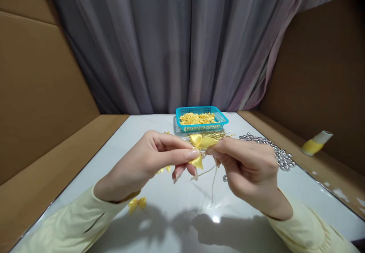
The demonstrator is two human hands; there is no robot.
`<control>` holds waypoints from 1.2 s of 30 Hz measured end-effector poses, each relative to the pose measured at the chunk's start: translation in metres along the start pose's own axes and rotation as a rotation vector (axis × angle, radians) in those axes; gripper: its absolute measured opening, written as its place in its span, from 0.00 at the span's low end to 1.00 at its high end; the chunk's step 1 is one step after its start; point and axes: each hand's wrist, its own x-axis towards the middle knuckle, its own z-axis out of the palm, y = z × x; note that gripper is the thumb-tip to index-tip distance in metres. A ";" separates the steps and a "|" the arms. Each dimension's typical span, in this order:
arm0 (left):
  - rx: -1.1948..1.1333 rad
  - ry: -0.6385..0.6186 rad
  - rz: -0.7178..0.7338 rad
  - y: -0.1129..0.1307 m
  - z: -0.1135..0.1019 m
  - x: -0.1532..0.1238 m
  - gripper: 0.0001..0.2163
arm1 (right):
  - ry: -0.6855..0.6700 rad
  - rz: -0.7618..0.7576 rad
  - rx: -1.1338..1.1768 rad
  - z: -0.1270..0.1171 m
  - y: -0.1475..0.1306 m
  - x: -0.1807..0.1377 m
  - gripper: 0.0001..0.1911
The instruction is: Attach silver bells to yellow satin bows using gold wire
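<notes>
A yellow satin ribbon bow (196, 140) is held up over the table between my two hands. My left hand (148, 158) pinches its middle between thumb and forefinger, the other fingers curled below. My right hand (248, 163) is closed at the bow's right side, its thumb and forefinger gripping the pointed ribbon end. A thin pale cord (213, 184) dangles beneath the right fingers; where it is fastened is hidden. Under my left forearm lies another yellow bow (137, 204) on the white table. More yellow bows (164, 170) are partly covered by my left hand.
At the back stands a turquoise basket (225, 121) of yellow ribbon pieces, with gold wire ties (219, 135) in front. Silver beads (273, 150) are spread at right; a single bead (225, 178) lies nearer. A yellow-and-white cone (316, 143) stands by the right cardboard wall (319, 66).
</notes>
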 end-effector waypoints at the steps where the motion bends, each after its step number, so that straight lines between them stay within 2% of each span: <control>1: -0.019 -0.003 -0.006 -0.001 0.000 0.001 0.10 | 0.011 0.000 -0.002 0.001 -0.001 0.000 0.13; 7: -0.090 0.013 -0.024 -0.006 0.001 0.003 0.10 | 0.055 0.007 -0.022 0.005 -0.001 0.003 0.12; 12: 0.072 0.087 0.054 -0.009 -0.001 -0.002 0.07 | 0.045 0.011 -0.029 0.004 0.001 0.003 0.12; 17: 0.222 0.127 0.049 -0.002 0.001 -0.004 0.07 | 0.029 -0.003 -0.037 0.002 0.002 0.003 0.12; 30: 0.275 0.185 0.087 0.001 0.001 -0.005 0.05 | 0.063 -0.002 -0.046 0.003 0.003 0.004 0.11; 36: 0.338 0.344 0.192 0.002 -0.003 -0.008 0.09 | 0.101 0.039 -0.048 0.000 0.007 0.000 0.11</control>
